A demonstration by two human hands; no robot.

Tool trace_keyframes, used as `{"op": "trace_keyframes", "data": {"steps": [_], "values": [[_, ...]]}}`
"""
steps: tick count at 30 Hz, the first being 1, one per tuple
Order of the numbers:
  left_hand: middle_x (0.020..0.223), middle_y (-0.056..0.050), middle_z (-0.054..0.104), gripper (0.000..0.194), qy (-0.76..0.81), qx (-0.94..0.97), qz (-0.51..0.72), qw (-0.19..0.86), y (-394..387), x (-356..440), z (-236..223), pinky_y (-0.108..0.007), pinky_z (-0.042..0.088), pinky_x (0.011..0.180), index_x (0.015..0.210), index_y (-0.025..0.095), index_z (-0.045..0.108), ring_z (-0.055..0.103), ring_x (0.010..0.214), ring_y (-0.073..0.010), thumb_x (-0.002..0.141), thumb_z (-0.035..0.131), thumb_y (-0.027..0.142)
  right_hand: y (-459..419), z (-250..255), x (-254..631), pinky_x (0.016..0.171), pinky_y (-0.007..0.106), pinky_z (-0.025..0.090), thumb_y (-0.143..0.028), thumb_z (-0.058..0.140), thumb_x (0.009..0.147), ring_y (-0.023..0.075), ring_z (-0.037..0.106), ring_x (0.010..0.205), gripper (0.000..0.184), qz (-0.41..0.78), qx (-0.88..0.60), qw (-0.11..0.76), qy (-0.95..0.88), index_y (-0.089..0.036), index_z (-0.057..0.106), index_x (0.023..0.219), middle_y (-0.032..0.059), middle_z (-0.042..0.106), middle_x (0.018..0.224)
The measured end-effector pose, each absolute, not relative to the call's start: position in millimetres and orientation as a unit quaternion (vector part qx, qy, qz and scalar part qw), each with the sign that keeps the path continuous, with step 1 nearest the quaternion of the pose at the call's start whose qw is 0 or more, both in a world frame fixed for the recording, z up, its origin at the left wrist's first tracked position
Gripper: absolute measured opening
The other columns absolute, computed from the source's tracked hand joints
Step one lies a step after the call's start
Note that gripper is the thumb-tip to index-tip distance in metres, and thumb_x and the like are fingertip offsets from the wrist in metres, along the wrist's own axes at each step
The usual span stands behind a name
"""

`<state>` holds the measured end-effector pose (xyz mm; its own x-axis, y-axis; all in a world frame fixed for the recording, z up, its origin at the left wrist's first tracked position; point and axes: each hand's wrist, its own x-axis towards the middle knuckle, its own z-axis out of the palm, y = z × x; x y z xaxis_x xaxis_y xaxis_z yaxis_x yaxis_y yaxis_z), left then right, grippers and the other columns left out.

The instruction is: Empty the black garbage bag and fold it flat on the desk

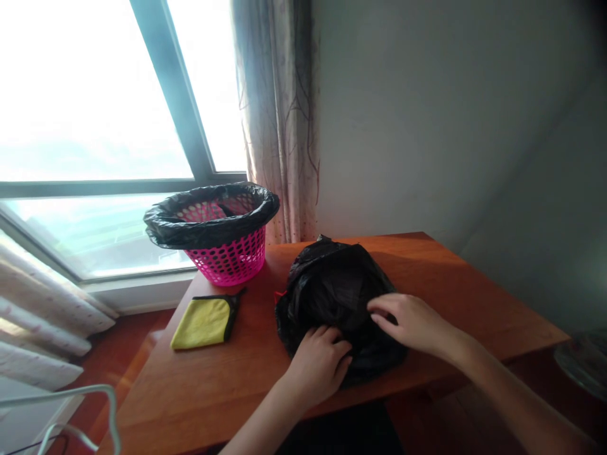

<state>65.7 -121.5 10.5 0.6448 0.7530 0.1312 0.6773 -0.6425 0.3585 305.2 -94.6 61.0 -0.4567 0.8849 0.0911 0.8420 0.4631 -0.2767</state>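
A black plastic garbage bag (336, 284) lies bunched and partly opened out on the wooden table, its folds forming a dark hollow. A bit of red shows at its left edge. My left hand (322, 363) is at the near side of the bag, its fingers curled into the plastic. On the bag's right side, my right hand (408, 319) has thumb and forefinger drawn close together on the plastic. The fold between those fingertips is hard to make out. What lies under the bag is hidden.
A pink perforated basket (232, 259) with a black bag liner over its rim stands at the table's back left. A folded yellow cloth (202, 322) with dark trim lies before it. Curtains (284, 126) and a window are behind; a white metal rail (111, 411) is lower left.
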Motion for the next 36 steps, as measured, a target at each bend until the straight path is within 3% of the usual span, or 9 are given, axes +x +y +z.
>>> {"op": "trace_keyframes", "data": {"steps": [3,8,10,15,22,25,30,34,36], "values": [[0.105,-0.005,0.063,0.019,0.385,0.903,0.125,0.143,-124.2,69.8,2.7,-0.039,0.045,0.089,0.102,0.026,0.070,0.056,0.100,-0.0240,0.092,0.054,0.024,-57.7,72.3,281.6,0.104,0.041,0.043,-0.036,0.047,0.096,0.0238,0.058,0.119,0.046,0.069,-0.452,0.197,-0.867,-0.023,0.049,0.140,0.0100,0.064,0.127],[0.104,-0.007,0.063,0.018,0.376,0.912,0.107,0.126,-122.1,71.2,0.4,-0.040,0.044,0.088,0.097,0.024,0.069,0.056,0.102,-0.0253,0.091,0.053,0.025,59.5,64.1,229.6,0.116,0.042,0.029,-0.030,0.044,0.098,0.0252,0.045,0.136,0.048,0.173,-0.431,0.114,-0.878,-0.015,0.047,0.143,0.0147,0.051,0.145],[0.100,-0.007,0.064,0.015,0.376,0.916,0.091,0.110,-119.3,69.9,1.2,-0.041,0.044,0.088,0.092,0.022,0.068,0.057,0.099,-0.0255,0.090,0.054,0.025,106.0,57.6,209.4,0.116,0.040,0.030,-0.029,0.048,0.096,0.0261,0.045,0.136,0.047,0.197,-0.425,0.099,-0.878,-0.011,0.052,0.139,0.0158,0.050,0.145],[0.091,-0.007,0.063,0.010,0.408,0.907,0.062,0.086,-115.0,66.8,2.7,-0.044,0.044,0.087,0.086,0.019,0.063,0.058,0.093,-0.0256,0.086,0.054,0.023,166.8,35.2,174.0,0.103,0.033,0.045,-0.021,0.061,0.086,0.0236,0.060,0.120,0.038,0.254,-0.399,0.069,-0.878,-0.017,0.067,0.123,0.0063,0.065,0.131],[0.105,-0.010,0.061,0.015,0.472,0.873,0.068,0.108,-118.0,65.9,-3.0,-0.048,0.043,0.087,0.095,0.020,0.062,0.055,0.100,-0.0295,0.084,0.054,0.026,168.3,10.2,177.2,0.102,0.030,0.045,-0.031,0.055,0.093,0.0210,0.061,0.118,0.034,0.276,-0.409,0.041,-0.869,-0.020,0.069,0.122,0.0035,0.066,0.129],[0.108,-0.009,0.061,0.016,0.468,0.873,0.076,0.118,-121.8,67.8,-2.7,-0.047,0.043,0.086,0.096,0.021,0.062,0.054,0.102,-0.0297,0.083,0.055,0.027,162.6,11.6,185.0,0.100,0.030,0.046,-0.037,0.057,0.092,0.0208,0.064,0.110,0.034,0.258,-0.446,-0.011,-0.857,-0.016,0.071,0.115,0.0057,0.070,0.120],[0.100,-0.006,0.064,0.012,0.415,0.894,0.085,0.145,-131.4,70.0,2.9,-0.042,0.043,0.086,0.091,0.022,0.062,0.056,0.097,-0.0255,0.086,0.055,0.030,148.9,25.5,195.8,0.095,0.045,0.050,-0.043,0.065,0.089,0.0208,0.067,0.101,0.033,0.201,-0.529,-0.109,-0.818,-0.014,0.069,0.105,0.0082,0.071,0.109],[0.097,-0.006,0.064,0.009,0.393,0.908,0.073,0.128,-135.5,69.2,6.6,-0.041,0.043,0.085,0.087,0.021,0.062,0.057,0.095,-0.0249,0.085,0.057,0.029,136.2,41.2,191.2,0.095,0.049,0.049,-0.032,0.070,0.083,0.0313,0.064,0.109,0.030,0.133,-0.572,-0.090,-0.804,-0.011,0.072,0.105,0.0192,0.069,0.114],[0.096,-0.006,0.064,0.009,0.391,0.909,0.068,0.125,-136.4,67.9,9.3,-0.041,0.044,0.085,0.086,0.021,0.062,0.058,0.094,-0.0247,0.086,0.057,0.029,130.1,47.0,183.3,0.095,0.046,0.048,-0.028,0.061,0.087,0.0348,0.062,0.113,0.031,0.106,-0.570,-0.046,-0.813,-0.010,0.073,0.108,0.0225,0.067,0.119]]}}
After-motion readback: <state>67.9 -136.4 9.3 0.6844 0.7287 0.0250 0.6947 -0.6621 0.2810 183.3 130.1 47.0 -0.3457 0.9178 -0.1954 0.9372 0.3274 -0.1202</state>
